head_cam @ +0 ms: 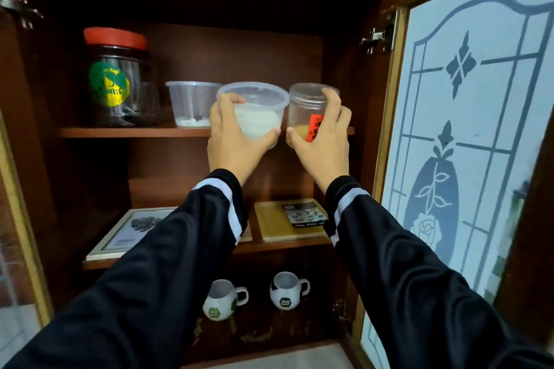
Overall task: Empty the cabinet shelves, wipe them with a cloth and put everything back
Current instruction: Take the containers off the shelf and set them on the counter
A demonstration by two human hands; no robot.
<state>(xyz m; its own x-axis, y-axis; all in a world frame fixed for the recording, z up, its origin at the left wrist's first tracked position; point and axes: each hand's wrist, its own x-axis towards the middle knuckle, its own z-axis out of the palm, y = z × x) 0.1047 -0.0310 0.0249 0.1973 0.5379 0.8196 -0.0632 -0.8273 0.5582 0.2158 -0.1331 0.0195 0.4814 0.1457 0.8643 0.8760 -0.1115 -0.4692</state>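
Observation:
Both my arms reach up to the top shelf [132,132] of a brown wooden cabinet. My left hand [232,141] grips a round clear plastic tub [257,108] with a lid and white contents, held at the shelf's front edge. My right hand [322,141] grips a small clear jar [305,105] with a red label and some yellowish contents, just right of the tub. Whether either container still rests on the shelf I cannot tell.
A big red-lidded jar [118,78] and an open clear tub [192,102] stand on the top shelf's left. The middle shelf holds a framed picture [129,231] and a yellow tray [287,222]. Two mugs [223,299] stand below. The frosted-glass door [467,135] hangs open right.

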